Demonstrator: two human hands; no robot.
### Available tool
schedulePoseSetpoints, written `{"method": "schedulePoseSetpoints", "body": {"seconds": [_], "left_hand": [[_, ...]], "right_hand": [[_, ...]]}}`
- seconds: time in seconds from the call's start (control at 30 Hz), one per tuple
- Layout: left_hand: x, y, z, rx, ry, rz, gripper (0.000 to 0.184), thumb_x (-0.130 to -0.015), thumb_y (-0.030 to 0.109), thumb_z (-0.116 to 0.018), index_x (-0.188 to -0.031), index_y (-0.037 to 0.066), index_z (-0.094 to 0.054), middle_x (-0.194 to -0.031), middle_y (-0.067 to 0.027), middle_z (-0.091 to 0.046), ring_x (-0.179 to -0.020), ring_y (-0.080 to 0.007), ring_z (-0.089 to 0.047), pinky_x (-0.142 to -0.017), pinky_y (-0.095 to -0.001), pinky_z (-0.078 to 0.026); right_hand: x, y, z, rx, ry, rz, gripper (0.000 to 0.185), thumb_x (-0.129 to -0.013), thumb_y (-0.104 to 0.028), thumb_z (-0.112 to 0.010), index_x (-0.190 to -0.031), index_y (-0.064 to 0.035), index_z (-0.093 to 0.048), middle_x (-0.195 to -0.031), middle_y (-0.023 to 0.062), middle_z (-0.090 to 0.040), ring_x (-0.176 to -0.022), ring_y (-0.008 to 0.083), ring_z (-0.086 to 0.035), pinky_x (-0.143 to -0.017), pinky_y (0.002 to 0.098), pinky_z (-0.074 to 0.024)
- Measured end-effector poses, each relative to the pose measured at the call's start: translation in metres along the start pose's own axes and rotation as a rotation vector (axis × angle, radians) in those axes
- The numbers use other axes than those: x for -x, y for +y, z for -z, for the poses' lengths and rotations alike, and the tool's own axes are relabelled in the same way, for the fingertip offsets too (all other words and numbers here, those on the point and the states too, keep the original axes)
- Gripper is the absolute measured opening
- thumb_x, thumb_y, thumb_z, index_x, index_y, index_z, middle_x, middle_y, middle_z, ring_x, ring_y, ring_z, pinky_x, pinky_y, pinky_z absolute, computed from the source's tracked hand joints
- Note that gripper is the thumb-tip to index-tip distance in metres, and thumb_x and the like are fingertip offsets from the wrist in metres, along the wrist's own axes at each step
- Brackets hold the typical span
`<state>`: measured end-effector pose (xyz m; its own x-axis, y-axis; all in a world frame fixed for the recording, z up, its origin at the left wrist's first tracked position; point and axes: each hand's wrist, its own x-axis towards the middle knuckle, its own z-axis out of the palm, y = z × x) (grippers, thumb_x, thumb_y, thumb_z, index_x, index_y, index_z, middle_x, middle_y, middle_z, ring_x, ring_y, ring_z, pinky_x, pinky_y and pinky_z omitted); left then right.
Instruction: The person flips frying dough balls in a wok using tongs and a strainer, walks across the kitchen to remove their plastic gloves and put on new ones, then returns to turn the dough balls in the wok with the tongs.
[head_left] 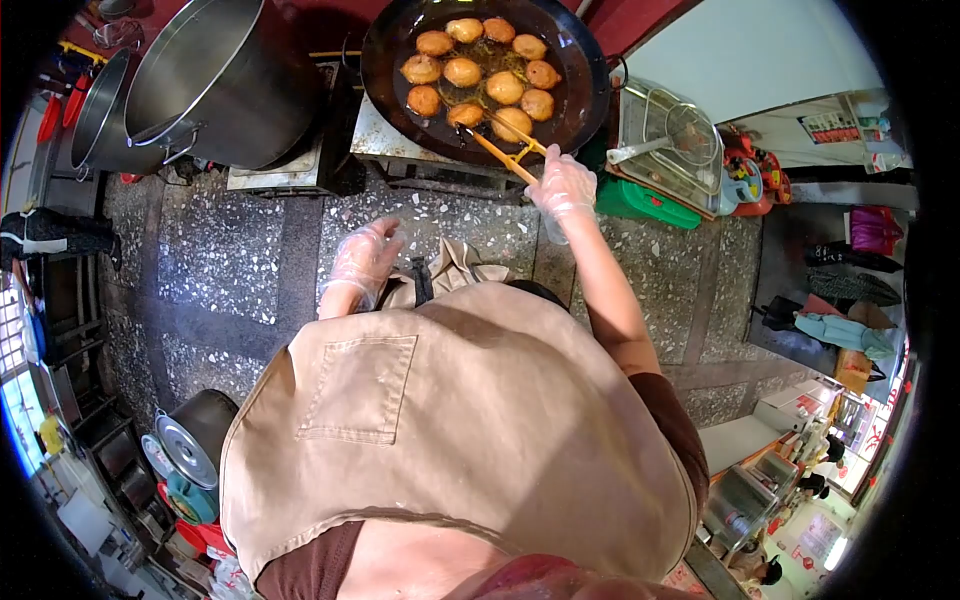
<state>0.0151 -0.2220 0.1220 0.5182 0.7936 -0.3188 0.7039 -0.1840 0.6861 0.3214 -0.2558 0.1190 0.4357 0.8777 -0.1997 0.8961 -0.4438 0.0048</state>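
My right hand (pixel 566 186), in a clear plastic glove, grips long light-brown wooden tongs (pixel 518 162) with dark tips. The tongs reach over the near rim of a wide black wok (pixel 390 105). Several golden-brown fried dough balls (pixel 462 72) sit in oil there, and the tips are close to the dough ball (pixel 465 115) near the front edge. In front of my apron, my left hand (pixel 365 262) hangs over the floor, also in a clear glove. Its fingers are loosely bent and apart, with nothing visible in them.
Left of the wok stand large metal pots (pixel 200 90) on a stove. A wire rack with a strainer (pixel 665 130) lies to the right, above a green tray (pixel 650 203). Behind me on the left is a lidded pot (pixel 200 435). Another person (pixel 60 240) appears at the far left.
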Motion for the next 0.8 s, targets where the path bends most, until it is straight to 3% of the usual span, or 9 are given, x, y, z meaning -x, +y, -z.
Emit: {"method": "schedulePoseSetpoints", "body": {"seconds": [0.57,0.8], "left_hand": [[-0.004,-0.006,-0.004,-0.006,-0.016,-0.001,0.038,-0.087,0.024,-0.057,-0.115,-0.001,-0.057,-0.105,-0.0223,-0.064,-0.099,-0.0350,-0.062,-0.084,-0.0387,-0.048],[-0.006,-0.013,-0.009,0.017,0.020,-0.024,0.037,-0.084,0.021,-0.060,-0.114,0.000,-0.058,-0.100,-0.0217,-0.064,-0.093,-0.0362,-0.062,-0.080,-0.0396,-0.049]], "right_hand": [[-0.003,0.006,0.005,0.026,-0.027,-0.004,0.060,-0.067,-0.028,-0.074,-0.114,-0.0012,-0.050,-0.098,0.0151,-0.063,-0.092,0.0300,-0.063,-0.078,0.0413,-0.0475],[-0.006,0.008,0.006,0.011,-0.014,-0.015,0.055,-0.066,-0.027,-0.074,-0.110,-0.0017,-0.052,-0.094,0.0147,-0.064,-0.090,0.0304,-0.064,-0.076,0.0414,-0.0482]]}}
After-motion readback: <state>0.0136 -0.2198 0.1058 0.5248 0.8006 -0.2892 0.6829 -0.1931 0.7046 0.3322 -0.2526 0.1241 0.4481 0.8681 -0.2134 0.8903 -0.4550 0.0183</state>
